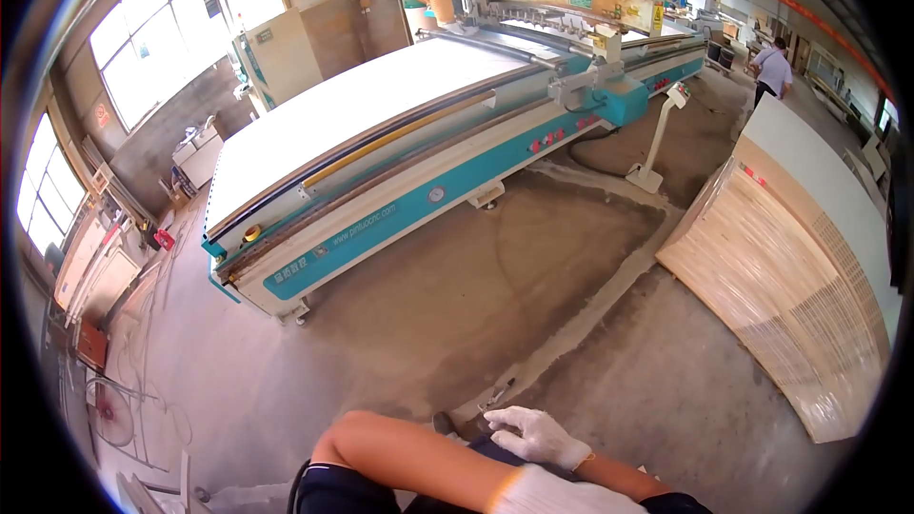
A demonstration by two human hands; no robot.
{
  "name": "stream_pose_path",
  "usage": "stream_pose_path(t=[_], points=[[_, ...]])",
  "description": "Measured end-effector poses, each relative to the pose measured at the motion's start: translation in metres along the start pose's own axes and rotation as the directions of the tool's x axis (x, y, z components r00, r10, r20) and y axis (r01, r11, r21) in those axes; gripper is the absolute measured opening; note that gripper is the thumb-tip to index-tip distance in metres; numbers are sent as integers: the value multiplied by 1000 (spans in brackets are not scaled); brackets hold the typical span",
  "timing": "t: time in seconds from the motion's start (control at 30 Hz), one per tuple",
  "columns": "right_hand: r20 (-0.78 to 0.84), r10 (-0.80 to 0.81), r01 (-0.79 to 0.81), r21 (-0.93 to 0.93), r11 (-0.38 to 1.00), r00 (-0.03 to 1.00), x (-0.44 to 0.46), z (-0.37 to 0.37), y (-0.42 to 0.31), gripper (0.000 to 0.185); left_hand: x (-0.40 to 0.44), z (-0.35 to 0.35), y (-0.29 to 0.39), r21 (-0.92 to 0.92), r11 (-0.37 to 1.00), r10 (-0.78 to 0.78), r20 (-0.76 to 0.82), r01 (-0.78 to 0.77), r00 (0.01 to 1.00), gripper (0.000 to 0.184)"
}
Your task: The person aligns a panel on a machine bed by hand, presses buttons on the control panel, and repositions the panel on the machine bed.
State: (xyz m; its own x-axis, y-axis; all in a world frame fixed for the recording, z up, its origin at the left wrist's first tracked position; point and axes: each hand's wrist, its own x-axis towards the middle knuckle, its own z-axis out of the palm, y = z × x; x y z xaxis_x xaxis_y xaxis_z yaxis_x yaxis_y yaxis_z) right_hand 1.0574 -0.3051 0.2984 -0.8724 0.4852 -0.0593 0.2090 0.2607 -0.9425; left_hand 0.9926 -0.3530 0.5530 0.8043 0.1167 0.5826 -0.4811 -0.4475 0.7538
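My right hand, in a white knit glove, is near the bottom centre over dark clothing. Its fingers point left, a little apart, and nothing shows in them. My left forearm crosses from the left. The white glove of my left hand lies across my right forearm at the bottom edge; its fingers are hidden or out of frame. A small dark object is on the floor just beyond my right hand, too small to make out.
A long CNC machine with a white bed spans the middle. At right is a plastic-wrapped board stack. A control stand is beside the machine. A person stands far right. A fan is lower left.
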Motion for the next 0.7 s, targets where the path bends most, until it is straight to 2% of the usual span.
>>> stream_pose_path(t=[0.07, 0.1, 0.27, 0.4, 0.5, 0.6, 0.7], points=[[-6, 12, -12, -3, 1000, 1000, -4, -4, 2, 42, -23, -12, 9, -10, 997, -70, 36, 71, 997, 33], [-19, 14, -14, 10, 1000, 1000, -6, -4, 3, 42, -35, -5, 10, -13, 999, -50, -70, 49, 996, 38], [-19, 18, -18, 3, 1000, 1000, -9, -3, 8, 42, -58, 7, 19, 44, 999, 14, -280, -1, 960, 42], [14, -35, 35, -15, 999, 999, -5, -2, -2, 42, -57, 12, 27, 126, 988, -58, -233, 89, 971, 43], [-12, -27, 28, 51, 998, 1000, -3, -6, -19, 40, -54, 20, 30, 155, 977, -113, -218, 149, 969, 42], [-72, -46, 63, 252, 966, 996, -8, -14, -36, 40, -52, 23, 32, 182, 965, -152, -209, 191, 966, 41], [-174, -285, 326, 290, 900, 943, -27, -52, -80, 32, -50, 29, 31, 151, 965, -184, -201, 216, 962, 39]])
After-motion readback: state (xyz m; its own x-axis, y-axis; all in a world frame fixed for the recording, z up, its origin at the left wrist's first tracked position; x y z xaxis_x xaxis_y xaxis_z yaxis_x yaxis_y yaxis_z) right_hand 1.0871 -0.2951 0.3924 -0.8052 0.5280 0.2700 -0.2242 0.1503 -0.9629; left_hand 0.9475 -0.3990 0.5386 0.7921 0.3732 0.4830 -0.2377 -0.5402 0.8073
